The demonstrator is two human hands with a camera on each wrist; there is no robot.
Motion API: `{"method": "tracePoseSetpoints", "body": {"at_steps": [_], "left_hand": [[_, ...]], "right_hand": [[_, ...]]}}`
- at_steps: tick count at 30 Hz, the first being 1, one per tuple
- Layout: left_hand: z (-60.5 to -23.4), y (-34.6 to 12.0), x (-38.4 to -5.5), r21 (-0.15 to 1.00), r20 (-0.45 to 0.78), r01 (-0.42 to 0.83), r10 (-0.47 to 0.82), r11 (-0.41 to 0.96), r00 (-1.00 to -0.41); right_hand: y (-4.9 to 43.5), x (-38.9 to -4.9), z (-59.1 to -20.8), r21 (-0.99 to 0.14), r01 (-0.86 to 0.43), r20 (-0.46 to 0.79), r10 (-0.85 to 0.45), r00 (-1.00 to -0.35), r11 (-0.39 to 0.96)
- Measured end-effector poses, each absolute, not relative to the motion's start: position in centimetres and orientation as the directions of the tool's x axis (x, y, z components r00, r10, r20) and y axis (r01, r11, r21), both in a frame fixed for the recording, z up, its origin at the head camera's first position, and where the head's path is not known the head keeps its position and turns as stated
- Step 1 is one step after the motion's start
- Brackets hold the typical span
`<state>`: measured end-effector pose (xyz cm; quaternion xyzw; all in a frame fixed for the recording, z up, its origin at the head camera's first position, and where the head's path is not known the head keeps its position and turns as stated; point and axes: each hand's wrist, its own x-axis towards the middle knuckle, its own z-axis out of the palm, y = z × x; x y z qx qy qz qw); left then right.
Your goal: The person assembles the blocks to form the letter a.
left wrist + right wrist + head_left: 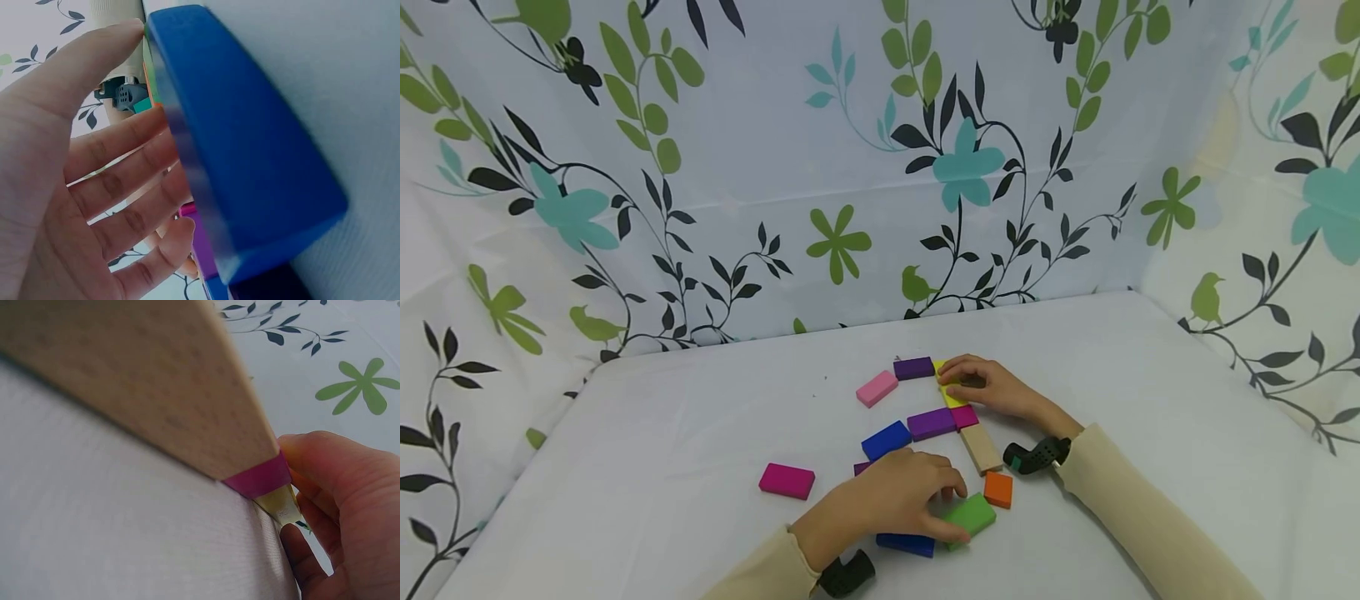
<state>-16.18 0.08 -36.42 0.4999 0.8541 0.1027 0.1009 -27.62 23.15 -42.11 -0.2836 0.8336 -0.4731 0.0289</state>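
Note:
My left hand (906, 493) bends over a green block (973, 515), its thumb at the near side and forefinger at the far side, pinching it. A blue block (244, 150) fills the left wrist view in front of those fingers. Farther back, my right hand (996, 389) pinches a yellow block (955, 400) between thumb and fingers, covering much of it. The yellow block meets a small magenta block (965, 416), followed by a plain wooden block (150, 381) and an orange block (998, 490). A purple block (932, 424) adjoins the magenta one.
Beyond my left hand lies a blue block (886, 439); a dark purple one is partly hidden by that hand. A pink block (877, 388) and another purple block (913, 368) lie at the back. One magenta block (787, 481) sits apart at left on the white tabletop (685, 467).

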Motion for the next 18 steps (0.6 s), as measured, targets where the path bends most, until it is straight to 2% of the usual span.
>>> {"method": "tracePoseSetpoints", "body": {"at_steps": [10, 14, 18], "left_hand": [[-36.5, -0.2, -16.0, 0.277, -0.067, 0.844, 0.886, 0.459, -0.460], [-36.4, -0.4, -15.9, 0.299, -0.083, 0.823, 0.872, 0.483, -0.482], [-36.4, -1.3, -15.8, 0.326, -0.078, 0.788, 0.846, 0.522, -0.528]], "right_hand": [[23.2, -27.4, -42.0, -0.802, -0.453, 0.226, -0.504, -0.834, 0.389], [23.2, -27.5, -42.0, -0.806, -0.443, 0.217, -0.501, -0.838, 0.393], [23.1, -27.6, -42.0, -0.803, -0.451, 0.221, -0.507, -0.833, 0.391]]}}
